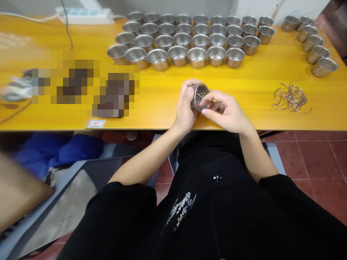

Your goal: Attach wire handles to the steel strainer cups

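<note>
Bare forearms (148, 155) angled inward, left hand (187, 106) curled, right hand (223, 110) facing it, fingers (213, 95) bent

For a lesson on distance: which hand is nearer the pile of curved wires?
Right. The right hand is left of the wire pile; the left hand, holding the perforated metal cup, is farther left.

The held cup (201, 91) is thin metal, silvery and smooth, its wall pierced with holes; the wire (198, 95) at it is slim metal too; the standing cups (197, 58) share that bright, reflective metal finish; the loose wires (290, 97) gleam like polished metal; the tabletop (162, 82) looks smooth and softly glossy; the power strip (88, 16) appears to be pale plastic; the shirt (227, 216) is matt black cloth with a light-coloured printed or stitched motif; the floor (311, 159) is reddish tile, faintly shiny.
</note>
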